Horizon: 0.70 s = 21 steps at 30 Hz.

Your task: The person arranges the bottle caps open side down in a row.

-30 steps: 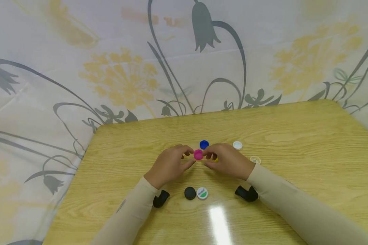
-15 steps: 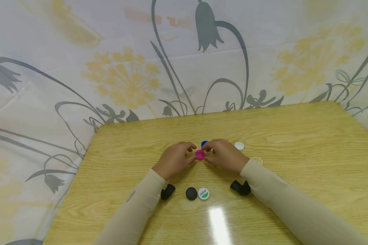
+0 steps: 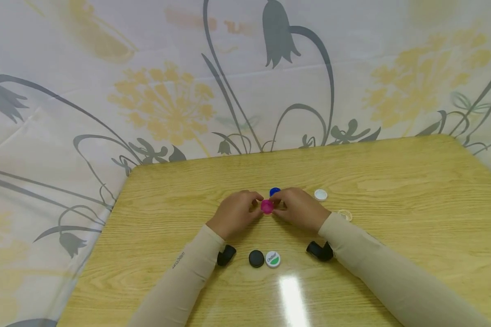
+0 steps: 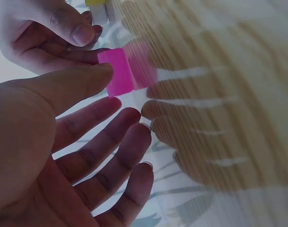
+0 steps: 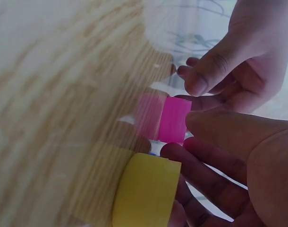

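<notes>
A small pink bottle cap (image 3: pixel 267 206) rests on the wooden table between my two hands. My left hand (image 3: pixel 238 212) holds its left side, thumb and index finger at the rim; in the left wrist view the thumb lies over the pink wall and the other fingers spread loosely. From the other side my right hand (image 3: pixel 300 209) pinches the same cap with thumb and index finger. A yellow cap (image 5: pixel 146 194) stands close beside the right fingers, hidden in the head view. Just behind the right hand lies a blue cap (image 3: pixel 274 191), partly covered.
A white cap (image 3: pixel 321 195) and a clear, pale cap (image 3: pixel 346 215), partly hidden by the sleeve, lie to the right. Nearer me, a black cap (image 3: pixel 256 258) and a white-and-green printed cap (image 3: pixel 273 259) sit side by side. Flower-patterned cloth (image 3: pixel 245 77) hangs behind the table (image 3: pixel 180 190).
Both hands have drawn closer together, and their fingers have closed in on the pink cap. The right hand now hides the yellow cap from the head view.
</notes>
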Tool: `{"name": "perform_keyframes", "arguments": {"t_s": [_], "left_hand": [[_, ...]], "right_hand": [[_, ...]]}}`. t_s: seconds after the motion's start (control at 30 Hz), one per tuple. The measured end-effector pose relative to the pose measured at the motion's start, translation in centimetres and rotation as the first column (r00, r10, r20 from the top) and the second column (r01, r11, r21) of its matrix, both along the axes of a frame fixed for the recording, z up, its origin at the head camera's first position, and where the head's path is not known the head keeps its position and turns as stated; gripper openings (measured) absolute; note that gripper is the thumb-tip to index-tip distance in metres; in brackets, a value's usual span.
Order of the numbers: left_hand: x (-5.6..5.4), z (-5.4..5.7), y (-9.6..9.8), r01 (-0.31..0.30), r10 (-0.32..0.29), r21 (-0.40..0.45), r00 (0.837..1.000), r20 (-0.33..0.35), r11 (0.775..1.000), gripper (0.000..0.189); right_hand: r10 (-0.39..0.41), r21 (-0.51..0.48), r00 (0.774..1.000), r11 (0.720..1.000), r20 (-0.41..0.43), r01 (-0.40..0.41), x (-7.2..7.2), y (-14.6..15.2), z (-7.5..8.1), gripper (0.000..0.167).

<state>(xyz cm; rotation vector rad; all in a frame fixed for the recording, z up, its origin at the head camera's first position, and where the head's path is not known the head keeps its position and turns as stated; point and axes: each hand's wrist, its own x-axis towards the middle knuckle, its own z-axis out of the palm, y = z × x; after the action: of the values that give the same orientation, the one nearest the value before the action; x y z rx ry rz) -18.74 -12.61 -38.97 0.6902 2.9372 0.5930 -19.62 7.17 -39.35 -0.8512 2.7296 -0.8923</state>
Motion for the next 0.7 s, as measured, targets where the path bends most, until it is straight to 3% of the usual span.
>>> {"name": "perform_keyframes", "arguments": {"t_s": [0.4, 0.7], "left_hand": [[0.27, -0.30, 0.13, -0.029, 0.028, 0.012, 0.999, 0.026, 1.000, 0.029], [0.12, -0.10, -0.11, -0.035, 0.018, 0.158, 0.994, 0.106, 0.987, 0.022]], "right_hand": [[0.030, -0.019, 1.000, 0.999, -0.005, -0.030, 0.00, -0.14, -0.37, 0.018], [-0.007, -0.065, 0.997, 0.998, -0.072, 0.002, 0.15, -0.06, 0.04, 0.018]]}}
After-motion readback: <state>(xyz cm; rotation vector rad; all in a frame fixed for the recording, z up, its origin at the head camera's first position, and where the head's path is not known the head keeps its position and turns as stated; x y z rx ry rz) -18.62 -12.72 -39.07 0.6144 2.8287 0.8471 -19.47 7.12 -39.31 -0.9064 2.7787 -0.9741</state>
